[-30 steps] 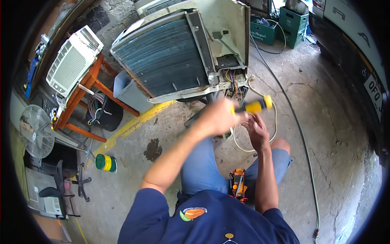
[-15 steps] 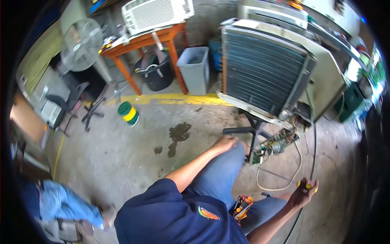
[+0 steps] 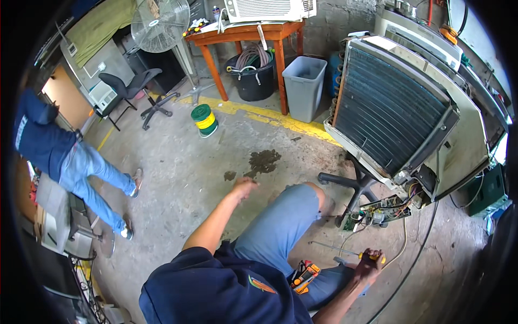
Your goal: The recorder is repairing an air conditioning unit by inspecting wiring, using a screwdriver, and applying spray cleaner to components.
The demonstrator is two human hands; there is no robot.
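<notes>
My right hand [image 3: 371,265] is closed round the yellow handle of a screwdriver [image 3: 340,249]. Its long thin shaft points left, above my right thigh. My left hand [image 3: 245,187] is raised off my left knee with nothing in it; the fingers look loosely apart, a little blurred. An orange and black multimeter [image 3: 305,278] rests on my lap. Ahead of the screwdriver, a green circuit board [image 3: 377,213] with wires hangs below an air conditioner's finned coil [image 3: 391,102]. That unit stands tilted on a black wheeled chair base [image 3: 356,185].
A dark cable [image 3: 418,254] runs along the floor at my right. Ahead are a green and yellow roll [image 3: 204,120], a grey bin [image 3: 305,89], a black tub [image 3: 252,78] and an orange table [image 3: 243,35]. At the left stands another person [image 3: 70,156].
My left hand has lifted off my knee and moved left. My right hand has shifted left with the screwdriver, whose shaft now shows clearly. The view has turned, bringing more of the other person in.
</notes>
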